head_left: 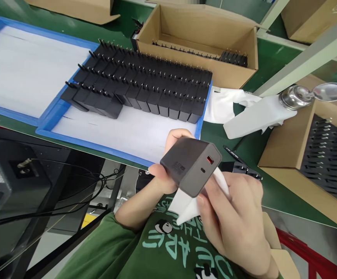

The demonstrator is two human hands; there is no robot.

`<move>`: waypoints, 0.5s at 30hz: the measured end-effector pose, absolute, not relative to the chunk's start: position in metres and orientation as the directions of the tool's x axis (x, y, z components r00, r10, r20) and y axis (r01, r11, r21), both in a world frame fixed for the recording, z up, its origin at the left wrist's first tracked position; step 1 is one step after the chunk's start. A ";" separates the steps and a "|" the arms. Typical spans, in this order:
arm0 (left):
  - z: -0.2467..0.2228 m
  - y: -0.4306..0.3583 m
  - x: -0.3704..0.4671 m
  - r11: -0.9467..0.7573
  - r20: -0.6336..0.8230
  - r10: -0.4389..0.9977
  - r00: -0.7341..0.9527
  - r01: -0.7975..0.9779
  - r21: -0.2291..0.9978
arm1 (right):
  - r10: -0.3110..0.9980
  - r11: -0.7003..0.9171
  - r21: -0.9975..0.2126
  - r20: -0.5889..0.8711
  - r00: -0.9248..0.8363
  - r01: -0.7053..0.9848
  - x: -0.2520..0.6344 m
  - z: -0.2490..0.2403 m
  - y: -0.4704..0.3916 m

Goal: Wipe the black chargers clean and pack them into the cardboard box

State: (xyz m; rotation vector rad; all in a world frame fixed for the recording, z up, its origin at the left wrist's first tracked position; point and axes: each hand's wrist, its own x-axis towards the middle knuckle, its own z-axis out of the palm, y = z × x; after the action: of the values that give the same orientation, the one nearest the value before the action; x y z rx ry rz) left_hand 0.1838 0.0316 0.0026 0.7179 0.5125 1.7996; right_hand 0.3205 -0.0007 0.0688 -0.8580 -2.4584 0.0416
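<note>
A black charger [187,164] with two ports on its end face is held up in front of my chest. My left hand [167,176] grips its far end, fingers behind it and thumb on the near side. Pinched in my right hand [234,217] is a white cloth [188,207], which hangs below the charger and touches its lower edge. Beyond my hands, rows of black chargers [159,91] stand with prongs up in a blue-framed tray [98,145].
Another blue-framed tray [26,73] lies left. Behind stands a cardboard box [229,73] with chargers; a second box [284,174] holds more at right. A white bottle [252,116] with a metal top, white cloth [220,104] and black pen [234,154] are on the green table.
</note>
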 end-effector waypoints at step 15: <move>-0.008 0.033 0.186 -0.422 0.280 0.905 -0.320 -0.603 0.677 | 0.584 0.779 -0.108 0.485 -0.651 0.618 0.320 0.053 -0.002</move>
State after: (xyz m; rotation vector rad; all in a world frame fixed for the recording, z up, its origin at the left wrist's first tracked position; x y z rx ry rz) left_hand 0.1859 0.0333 -0.0078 0.7902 0.5666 1.8952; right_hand 0.3199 -0.0019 0.0531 -0.8987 -2.4655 -0.0908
